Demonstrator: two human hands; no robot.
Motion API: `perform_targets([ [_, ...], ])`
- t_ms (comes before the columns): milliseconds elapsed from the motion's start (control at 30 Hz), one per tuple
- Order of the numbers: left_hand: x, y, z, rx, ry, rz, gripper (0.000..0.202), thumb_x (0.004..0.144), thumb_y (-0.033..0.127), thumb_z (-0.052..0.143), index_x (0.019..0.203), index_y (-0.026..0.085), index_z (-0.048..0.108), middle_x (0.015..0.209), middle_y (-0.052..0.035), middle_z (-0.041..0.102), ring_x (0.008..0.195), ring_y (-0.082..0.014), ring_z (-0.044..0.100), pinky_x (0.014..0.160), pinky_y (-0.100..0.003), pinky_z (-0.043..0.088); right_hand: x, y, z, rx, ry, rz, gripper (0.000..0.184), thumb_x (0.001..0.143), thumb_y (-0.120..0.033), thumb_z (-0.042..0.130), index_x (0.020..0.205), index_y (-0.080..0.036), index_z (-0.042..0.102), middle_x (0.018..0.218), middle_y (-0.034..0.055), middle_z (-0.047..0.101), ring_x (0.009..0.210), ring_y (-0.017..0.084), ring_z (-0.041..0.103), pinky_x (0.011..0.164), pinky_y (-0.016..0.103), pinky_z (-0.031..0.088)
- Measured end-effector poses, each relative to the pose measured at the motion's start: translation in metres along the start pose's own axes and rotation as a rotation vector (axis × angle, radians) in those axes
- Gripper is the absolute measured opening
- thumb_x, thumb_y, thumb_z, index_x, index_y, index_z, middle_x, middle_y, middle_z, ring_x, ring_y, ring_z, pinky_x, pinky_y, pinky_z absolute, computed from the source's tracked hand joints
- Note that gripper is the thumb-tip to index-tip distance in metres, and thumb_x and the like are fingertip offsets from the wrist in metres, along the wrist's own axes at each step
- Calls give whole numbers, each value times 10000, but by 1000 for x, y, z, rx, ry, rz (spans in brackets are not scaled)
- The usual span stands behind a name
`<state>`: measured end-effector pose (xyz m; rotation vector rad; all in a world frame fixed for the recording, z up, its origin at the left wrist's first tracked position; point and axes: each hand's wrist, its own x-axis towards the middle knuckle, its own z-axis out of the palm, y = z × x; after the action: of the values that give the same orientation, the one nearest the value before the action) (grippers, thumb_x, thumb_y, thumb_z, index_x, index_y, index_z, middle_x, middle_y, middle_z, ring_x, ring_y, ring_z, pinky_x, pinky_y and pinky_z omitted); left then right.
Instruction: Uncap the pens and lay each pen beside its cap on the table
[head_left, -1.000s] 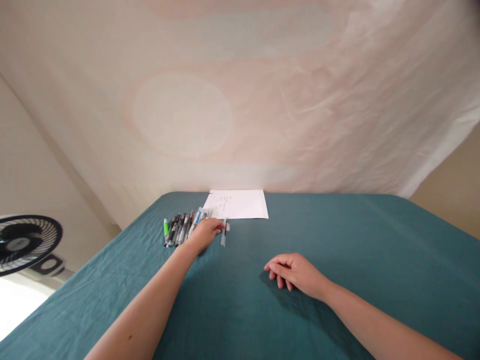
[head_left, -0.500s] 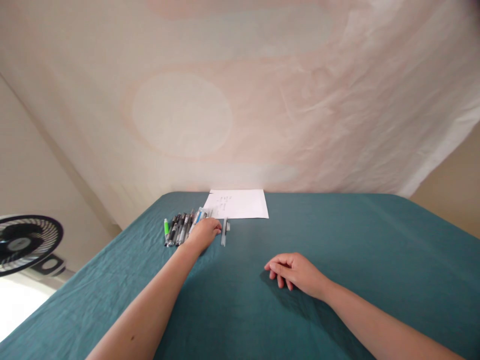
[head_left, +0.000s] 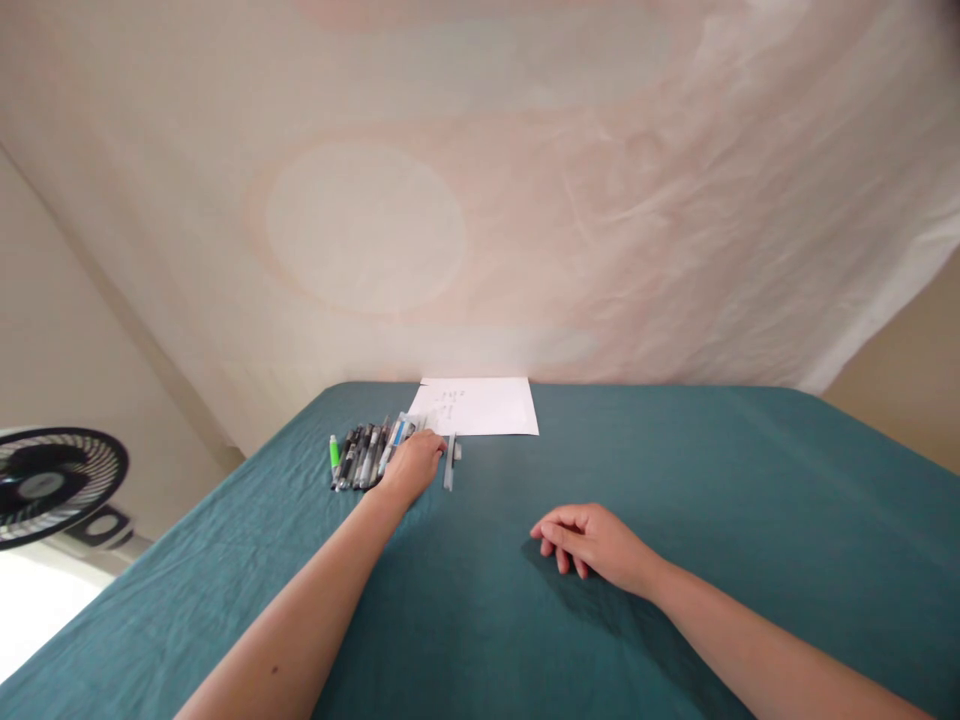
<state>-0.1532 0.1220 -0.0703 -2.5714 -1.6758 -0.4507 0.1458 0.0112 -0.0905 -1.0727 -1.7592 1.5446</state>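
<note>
At the right end of a row of pens (head_left: 367,455), my left hand (head_left: 415,462) reaches down with its fingers bent and pressed together. The back of the hand covers whatever lies under it, so I cannot make out what it grips. Just right of its fingertips lies a narrow clear-grey strip, perhaps a ruler (head_left: 449,464), with a small pale piece (head_left: 457,452) beside it. My right hand (head_left: 589,540) rests over the cloth in the middle, fingers loosely curved and apart, holding nothing. A bright green highlighter (head_left: 334,455) marks the left end of the row.
A white sheet of paper (head_left: 487,405) with handwriting lies at the table's back edge, behind the pens. Dark green cloth (head_left: 675,470) covers the table. A pale hanging sheet (head_left: 525,220) rises behind it. A black fan (head_left: 60,488) stands off the left side.
My left hand has shifted very slightly up and to the right beside the pens. My right hand keeps its place and shape.
</note>
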Motion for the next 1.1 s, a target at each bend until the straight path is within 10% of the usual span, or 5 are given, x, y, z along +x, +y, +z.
perform_targets([
  [433,-1,5,1,50,4,-63,125,800,153,472,894,191,546,884,-45,590,875,-180,544,787,-274,396,0,-2,1,-16,12,23,362,837,-439,487,947,-133,647,793,59,632,547,83,543,406,165,372],
  [700,-8,-12,-14,272,42,-387,324,812,377,468,1063,175,496,1166,-144,470,1114,-308,407,869,-456,347,0,2,-1,-2,-5,14,367,829,-459,496,936,-143,650,794,58,637,550,87,547,407,170,370],
  [1100,-9,-25,-21,289,3,-329,217,795,347,470,929,198,554,1021,-92,530,970,-265,497,778,-381,402,0,2,-1,-9,8,17,388,815,-479,502,935,-142,653,788,55,637,540,84,542,402,170,366],
])
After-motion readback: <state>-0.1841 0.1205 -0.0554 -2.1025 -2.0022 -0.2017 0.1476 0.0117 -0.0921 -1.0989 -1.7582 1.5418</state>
